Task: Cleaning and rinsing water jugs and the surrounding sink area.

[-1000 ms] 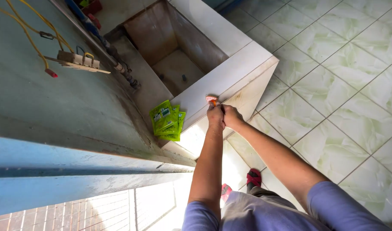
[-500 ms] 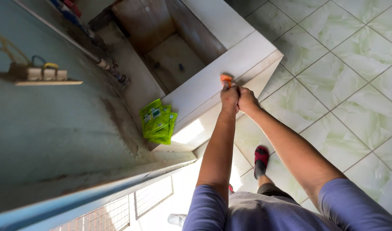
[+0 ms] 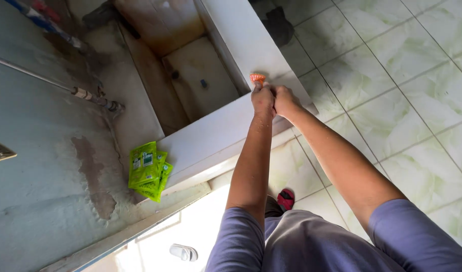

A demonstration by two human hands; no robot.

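Both my hands are pressed together over the corner of a white tiled basin rim (image 3: 226, 133). My left hand (image 3: 262, 98) is closed around a small orange sachet (image 3: 257, 78), whose crinkled top sticks out above the fist. My right hand (image 3: 284, 99) is closed against the left one and grips the same sachet lower down, where it is hidden. The basin's stained inside (image 3: 201, 80) lies just beyond my hands.
Green sachets (image 3: 149, 170) hang at the basin's near-left corner against a stained grey wall (image 3: 44, 201). A metal pipe with a tap (image 3: 97, 99) crosses that wall. Pale green floor tiles (image 3: 407, 100) spread to the right. A red sandal (image 3: 285, 199) shows below my arms.
The view has shifted, so the basin and my hands sit further right and higher. My hands have stayed clasped on the orange sachet throughout.
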